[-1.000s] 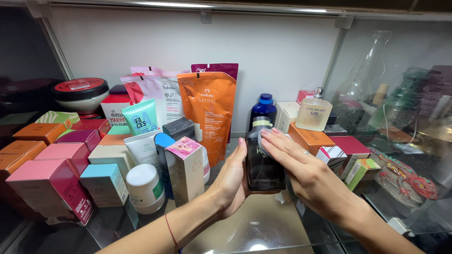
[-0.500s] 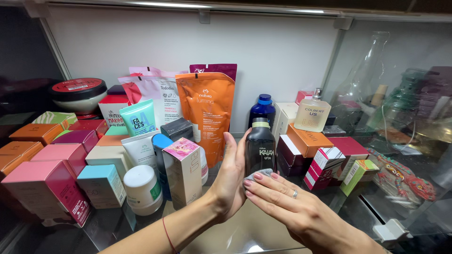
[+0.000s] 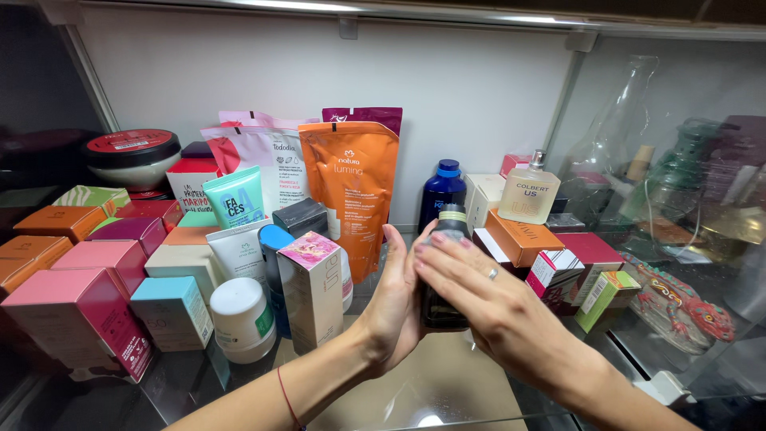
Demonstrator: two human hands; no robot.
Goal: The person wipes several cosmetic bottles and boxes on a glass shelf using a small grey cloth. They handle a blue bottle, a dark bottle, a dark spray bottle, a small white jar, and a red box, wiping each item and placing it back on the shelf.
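Behind the hands, a tall orange refill pouch (image 3: pixel 351 199) stands against the back wall, and beside it, further left, a pale pink pouch (image 3: pixel 259 156). To the left of the hands stands a white box with a flowered top (image 3: pixel 313 289), and left of that a small white jar (image 3: pixel 241 318). To the right of the hands lies an orange box (image 3: pixel 520 237) with a clear square perfume bottle (image 3: pixel 527 194) behind it.

Between the hands stands the dark glass bottle (image 3: pixel 445 271), upright on the glass surface (image 3: pixel 399 391). The left hand (image 3: pixel 396 307) lies flat against its left side, fingers straight and pointing up. The right hand (image 3: pixel 495 299) covers its front and right side, fingers spread over the glass. Both hands press on the bottle, so it is enclosed but, as I judge it, not lifted: its base seems to rest on the surface. The bottle already has a place among the other products; the hands have not yet let it go.
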